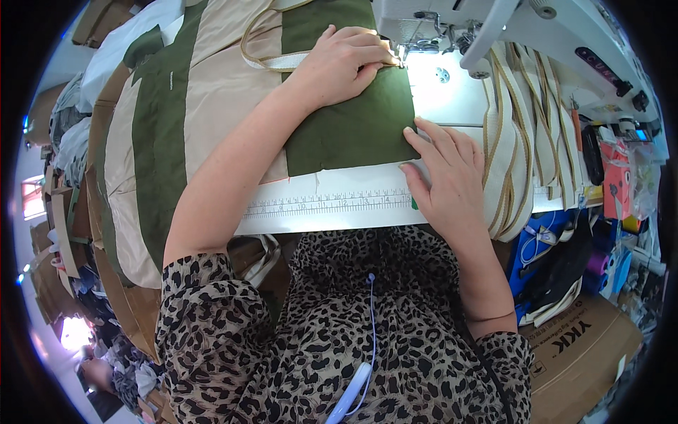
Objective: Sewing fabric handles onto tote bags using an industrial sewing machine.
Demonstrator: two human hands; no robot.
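Note:
A dark green fabric panel (pixel 353 141) lies on the white sewing machine bed, its right edge beside the lit plate. My left hand (pixel 346 65) is closed at its far edge, fingers bent over a white strap with tan edging (pixel 282 63) that runs under the hand. The fingertips are just left of the presser foot (pixel 402 56). What they pinch underneath is partly hidden. My right hand (pixel 452 173) has its fingers apart, fingertips on the panel's right edge and thumb near its lower right corner.
A printed ruler (pixel 325 203) runs along the table's near edge. Long strap loops (pixel 505 148) hang at the right of the machine (pixel 558 42). Green and beige fabric (pixel 159 155) spreads left over a cardboard box (pixel 106 148). Another carton (pixel 586 360) stands at lower right.

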